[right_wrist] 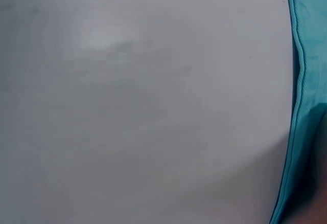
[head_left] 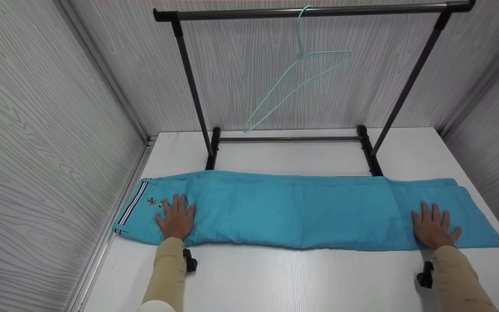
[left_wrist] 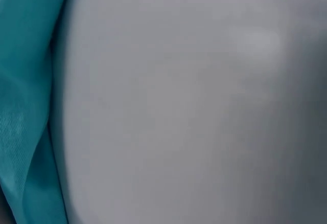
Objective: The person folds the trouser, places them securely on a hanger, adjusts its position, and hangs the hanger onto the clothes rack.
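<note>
On my feed I see the blue trousers (head_left: 340,212) lying left to right along the bench (head_left: 293,277), directly under both spread hands, the left hand (head_left: 176,221) touching near the striped waistband (head_left: 134,203), the right hand (head_left: 433,227) near the leg ends (head_left: 479,221), neither gripping.

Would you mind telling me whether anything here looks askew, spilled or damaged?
Only the hanger looks slightly odd: it hangs at a slant rather than square with the rail, its left end much lower in the head view than its right. The trousers lie fairly flat, and no spill or damage shows.
</note>
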Demonstrator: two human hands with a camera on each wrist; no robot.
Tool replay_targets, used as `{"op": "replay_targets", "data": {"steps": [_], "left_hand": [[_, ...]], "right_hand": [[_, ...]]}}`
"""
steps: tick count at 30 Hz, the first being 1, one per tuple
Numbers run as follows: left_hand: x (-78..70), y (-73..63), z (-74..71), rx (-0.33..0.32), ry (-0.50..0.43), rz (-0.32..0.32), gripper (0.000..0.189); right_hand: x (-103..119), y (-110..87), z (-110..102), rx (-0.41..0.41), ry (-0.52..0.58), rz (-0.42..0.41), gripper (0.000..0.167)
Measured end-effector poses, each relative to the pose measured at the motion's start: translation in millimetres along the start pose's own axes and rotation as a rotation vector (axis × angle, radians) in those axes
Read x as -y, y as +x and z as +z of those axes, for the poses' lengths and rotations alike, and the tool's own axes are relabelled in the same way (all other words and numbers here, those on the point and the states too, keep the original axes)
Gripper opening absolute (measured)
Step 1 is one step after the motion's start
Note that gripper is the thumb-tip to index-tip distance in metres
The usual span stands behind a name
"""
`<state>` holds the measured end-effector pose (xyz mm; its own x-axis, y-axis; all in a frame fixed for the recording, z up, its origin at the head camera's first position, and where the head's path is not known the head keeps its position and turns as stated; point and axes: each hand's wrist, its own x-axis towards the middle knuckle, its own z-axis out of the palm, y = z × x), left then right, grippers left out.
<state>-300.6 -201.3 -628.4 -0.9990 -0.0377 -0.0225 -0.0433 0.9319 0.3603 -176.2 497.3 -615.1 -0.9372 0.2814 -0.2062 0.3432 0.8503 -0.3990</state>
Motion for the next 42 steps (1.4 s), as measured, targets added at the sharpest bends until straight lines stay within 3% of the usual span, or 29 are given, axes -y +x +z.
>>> {"op": "replay_targets", "data": {"steps": [7, 23, 35, 39, 42], "left_hand": [[12.4, -11.6, -4.4, -0.008, 0.043, -0.026, 0.066], [6.6, -49.7, -8.5, -0.03, 0.005, -0.017, 0.063], [-1.9, -53.6, -3.5, -0.052, 0.021, -0.025, 0.063], [-1.5, -53.9, -1.4, -0.088, 0.022, -0.024, 0.062], [0.1, -55.6, -0.6, -0.176, 0.013, -0.035, 0.058]], "right_hand": [[7.0, -2.4, 5.8, 0.0, 0.016, -0.007, 0.075], [-2.3, -26.3, 14.8, -0.036, 0.037, 0.006, 0.074], [-5.3, -34.1, 4.5, -0.058, 0.027, -0.01, 0.074], [-5.3, -34.4, 4.1, -0.053, 0.023, -0.009, 0.074], [-6.0, -35.1, 6.1, -0.055, 0.023, -0.009, 0.074]]}}
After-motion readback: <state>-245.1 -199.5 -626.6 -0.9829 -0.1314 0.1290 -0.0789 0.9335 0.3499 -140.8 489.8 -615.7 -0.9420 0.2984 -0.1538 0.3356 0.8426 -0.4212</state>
